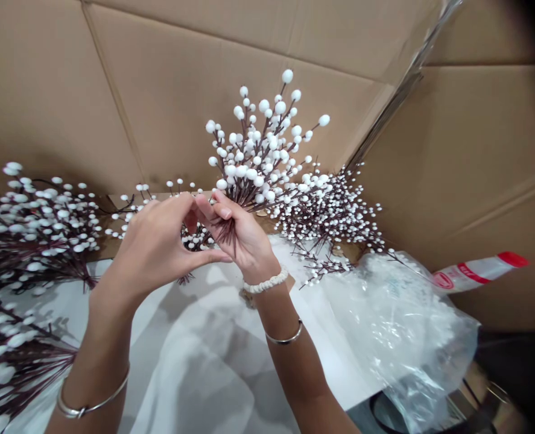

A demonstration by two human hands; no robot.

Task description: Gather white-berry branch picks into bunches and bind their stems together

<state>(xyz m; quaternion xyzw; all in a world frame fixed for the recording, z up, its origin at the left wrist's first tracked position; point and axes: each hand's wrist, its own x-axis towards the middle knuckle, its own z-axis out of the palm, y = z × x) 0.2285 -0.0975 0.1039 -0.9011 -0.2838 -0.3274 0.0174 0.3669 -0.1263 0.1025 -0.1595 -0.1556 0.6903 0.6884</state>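
In the middle of the head view, a bunch of white berry stems (258, 150) stands upright and fans out at the top. My right hand (244, 232) is closed around its thin dark stems, and their lower ends show against the palm. Beside it, my left hand (158, 241) is curved with thumb and fingers apart. Its thumb reaches to the stem ends and its fingertips come close to my right fingers. Whether the left fingertips touch the stems is hidden.
Bundles of white berry stems (45, 223) lie at left, with a loose pile (326, 208) behind at right. A clear plastic bag (407, 325) and a red-and-white tube (475, 272) are at right. Cardboard (231, 72) walls the back; white sheeting (195, 361) covers the surface.
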